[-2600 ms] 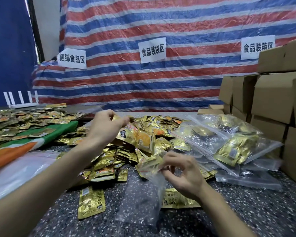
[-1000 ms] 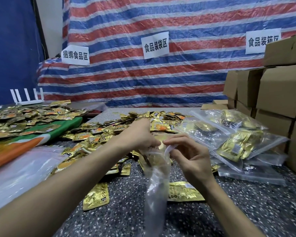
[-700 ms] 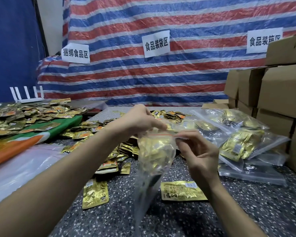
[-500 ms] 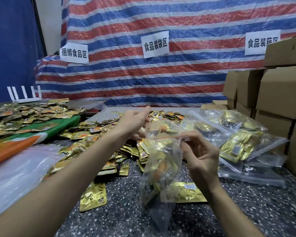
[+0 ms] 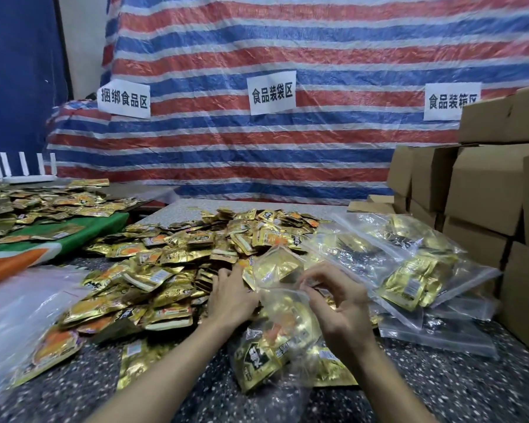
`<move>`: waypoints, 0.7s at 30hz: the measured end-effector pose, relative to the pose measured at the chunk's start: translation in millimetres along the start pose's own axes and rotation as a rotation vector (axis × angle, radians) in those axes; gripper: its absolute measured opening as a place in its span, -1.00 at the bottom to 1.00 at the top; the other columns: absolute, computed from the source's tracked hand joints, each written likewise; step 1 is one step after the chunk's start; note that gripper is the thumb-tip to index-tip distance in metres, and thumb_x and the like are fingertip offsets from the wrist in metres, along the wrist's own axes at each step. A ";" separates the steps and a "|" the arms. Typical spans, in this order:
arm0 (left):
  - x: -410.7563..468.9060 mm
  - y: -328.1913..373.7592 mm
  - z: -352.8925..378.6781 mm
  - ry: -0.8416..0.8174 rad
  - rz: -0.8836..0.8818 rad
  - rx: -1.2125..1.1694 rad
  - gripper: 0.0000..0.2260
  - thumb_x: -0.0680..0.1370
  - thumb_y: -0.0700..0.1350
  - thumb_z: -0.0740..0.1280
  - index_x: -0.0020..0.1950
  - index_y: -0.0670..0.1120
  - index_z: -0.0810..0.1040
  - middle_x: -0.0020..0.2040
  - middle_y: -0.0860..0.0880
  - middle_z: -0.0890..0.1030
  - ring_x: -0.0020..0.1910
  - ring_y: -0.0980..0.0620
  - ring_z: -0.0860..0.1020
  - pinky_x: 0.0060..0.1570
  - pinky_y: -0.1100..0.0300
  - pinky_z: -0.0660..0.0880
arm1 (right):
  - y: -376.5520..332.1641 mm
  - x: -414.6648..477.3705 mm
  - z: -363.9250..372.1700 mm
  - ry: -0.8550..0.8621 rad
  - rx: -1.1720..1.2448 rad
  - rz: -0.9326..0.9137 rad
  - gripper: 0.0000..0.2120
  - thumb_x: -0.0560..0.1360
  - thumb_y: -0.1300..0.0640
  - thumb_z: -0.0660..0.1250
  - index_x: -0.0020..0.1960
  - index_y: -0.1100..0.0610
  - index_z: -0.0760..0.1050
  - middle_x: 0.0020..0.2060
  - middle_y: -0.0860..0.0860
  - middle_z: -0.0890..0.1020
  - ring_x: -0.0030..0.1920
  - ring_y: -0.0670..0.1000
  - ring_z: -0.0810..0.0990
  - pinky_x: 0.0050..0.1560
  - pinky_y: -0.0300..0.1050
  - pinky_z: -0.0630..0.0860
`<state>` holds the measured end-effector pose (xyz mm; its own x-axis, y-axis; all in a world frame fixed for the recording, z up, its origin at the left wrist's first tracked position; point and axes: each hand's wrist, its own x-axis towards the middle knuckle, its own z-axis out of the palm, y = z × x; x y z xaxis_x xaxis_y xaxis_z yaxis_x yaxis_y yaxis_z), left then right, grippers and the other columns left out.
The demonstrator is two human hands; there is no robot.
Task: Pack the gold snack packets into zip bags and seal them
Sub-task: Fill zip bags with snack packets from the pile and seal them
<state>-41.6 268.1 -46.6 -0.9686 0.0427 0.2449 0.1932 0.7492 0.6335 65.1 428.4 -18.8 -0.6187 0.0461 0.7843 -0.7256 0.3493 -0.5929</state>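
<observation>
A clear zip bag [image 5: 283,337] with several gold snack packets inside lies tilted on the speckled table [image 5: 446,392] in front of me. My right hand [image 5: 341,306] pinches the bag's open top edge between thumb and fingers and holds its mouth up. To the bag's left, my left hand [image 5: 231,296] is down on the big heap of loose gold packets [image 5: 171,270], its fingers curled into the packets there. Loose packets also lie beside and under the bag.
Filled zip bags [image 5: 409,279] are piled at the right, in front of stacked cardboard boxes [image 5: 486,184]. A stack of clear bags [image 5: 19,312] lies at the left, beside a green and orange cloth [image 5: 58,239] carrying more packets. A striped tarp hangs behind.
My left hand dropped a handful of packets into the bag, then left its mouth and moved down-left onto the heap. The bag has sunk from hanging in the air onto the table, fuller than before.
</observation>
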 end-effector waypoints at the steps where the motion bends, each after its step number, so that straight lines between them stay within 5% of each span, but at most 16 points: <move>1: 0.0 1.1 0.2 0.031 -0.025 -0.077 -0.36 0.46 0.09 0.47 0.47 0.05 0.30 0.21 -0.06 0.41 0.23 -0.04 0.36 0.26 -0.01 0.42 | 0.3 -0.1 0.1 -0.002 -0.003 0.010 -0.92 0.42 0.14 0.31 -0.20 0.11 0.57 -0.24 -0.09 0.63 -0.13 -0.04 0.61 -0.08 -0.19 0.55; 7: -6.9 1.3 -2.2 0.016 0.044 -0.178 -0.50 0.43 0.02 0.49 0.34 0.11 0.47 0.14 -0.01 0.37 0.20 0.00 0.35 0.21 0.04 0.43 | 2.0 -0.3 -0.1 -0.016 -0.035 0.007 -0.91 0.41 0.27 0.32 -0.21 0.13 0.57 -0.27 -0.07 0.62 -0.16 -0.01 0.60 -0.10 -0.14 0.55; 12: -16.2 -5.4 8.5 0.005 0.031 -0.171 -0.63 0.42 0.04 0.46 0.21 0.08 0.55 0.11 0.02 0.34 0.17 0.04 0.27 0.17 0.03 0.42 | 1.2 -1.3 0.9 -0.024 -0.027 -0.001 -0.87 0.40 0.08 0.29 -0.21 0.12 0.56 -0.27 -0.07 0.62 -0.16 0.01 0.60 -0.08 -0.05 0.56; 15: -15.7 -3.9 6.7 0.009 0.027 -0.180 -0.76 0.40 -0.02 0.46 0.06 0.03 0.62 0.03 0.04 0.36 0.17 -0.01 0.30 0.19 -0.01 0.41 | 2.2 -0.9 0.9 -0.024 -0.025 0.012 -0.93 0.41 0.14 0.32 -0.21 0.12 0.56 -0.26 -0.06 0.63 -0.14 0.03 0.60 -0.07 0.03 0.58; 18: -13.4 -1.9 5.1 0.061 0.009 -0.213 -0.93 0.42 -0.12 0.47 -0.11 -0.04 0.65 0.00 -0.02 0.48 0.17 -0.13 0.40 0.17 -0.08 0.45 | 3.4 -1.3 0.8 -0.022 -0.037 0.023 -0.91 0.41 0.28 0.34 -0.20 0.13 0.57 -0.25 -0.03 0.64 -0.13 0.06 0.62 -0.06 0.13 0.58; 21: -8.3 -4.9 1.9 0.087 -0.048 -0.301 -0.91 0.47 -0.16 0.48 -0.04 -0.10 0.69 0.02 -0.09 0.63 0.05 -0.08 0.56 0.02 -0.01 0.58 | 2.1 -1.5 0.7 -0.021 -0.026 0.023 -0.93 0.42 0.25 0.33 -0.19 0.15 0.57 -0.25 -0.03 0.64 -0.13 0.06 0.62 -0.06 0.10 0.59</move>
<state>-34.9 265.4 -53.1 -0.9633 -0.0538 0.2631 0.1981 0.5191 0.8315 64.3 428.3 -21.3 -0.6412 0.0349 0.7666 -0.7033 0.3729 -0.6052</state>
